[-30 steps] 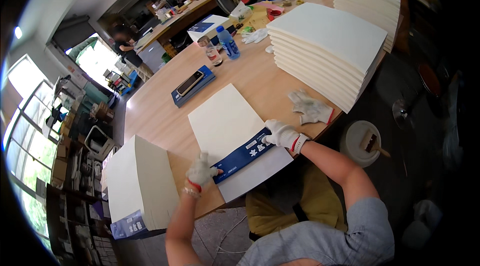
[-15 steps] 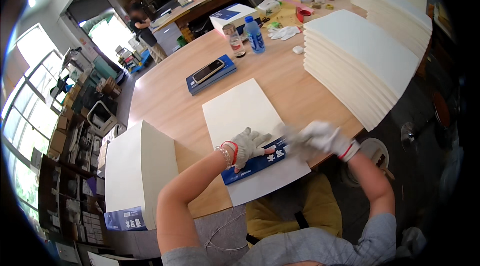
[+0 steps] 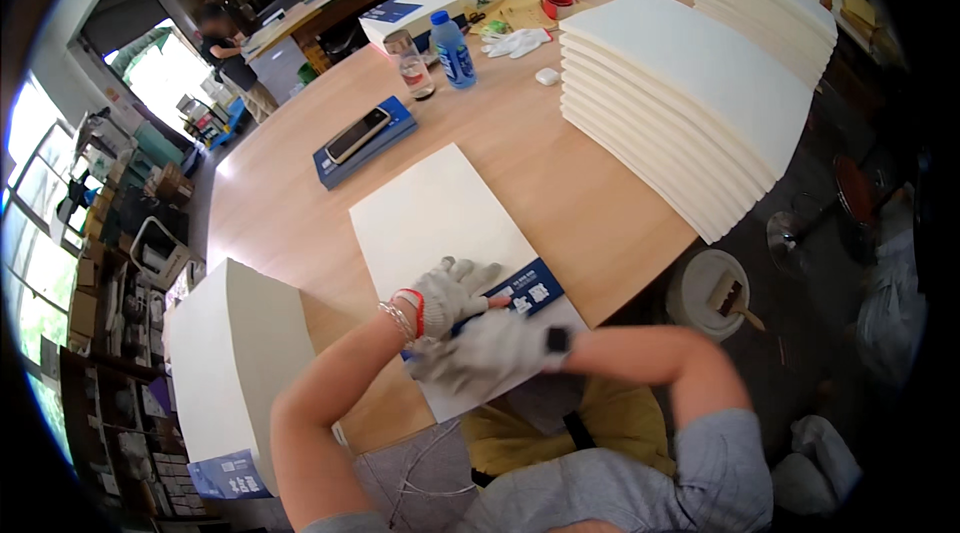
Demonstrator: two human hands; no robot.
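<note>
A white paper pad (image 3: 440, 208) lies at the table's near edge, with a printed blue paper band (image 3: 532, 291) across its lower part. My left hand (image 3: 448, 295), in a whitish knit glove with bare fingertips showing, rests on the pad and band, fingers stretched out. Close below it is my gloved right hand (image 3: 492, 345), over the band's left part and the pad's near end. Motion smears its fingers, so whether it grips anything is unclear. The two hands overlap in view and hide much of the band.
A pad stack (image 3: 205, 363) with a blue band stands left; tall paper stacks (image 3: 690, 83) stand right. A phone (image 3: 358, 136) lies on a blue box-like item (image 3: 398, 129), near a blue bottle (image 3: 453, 55). A bucket (image 3: 690, 318) with a brush sits below the right edge. Someone (image 3: 228, 53) stands far left.
My right hand has swept left along the band, from its right end to beside my left hand. My left hand stays on the pad. The whole view has shifted slightly.
</note>
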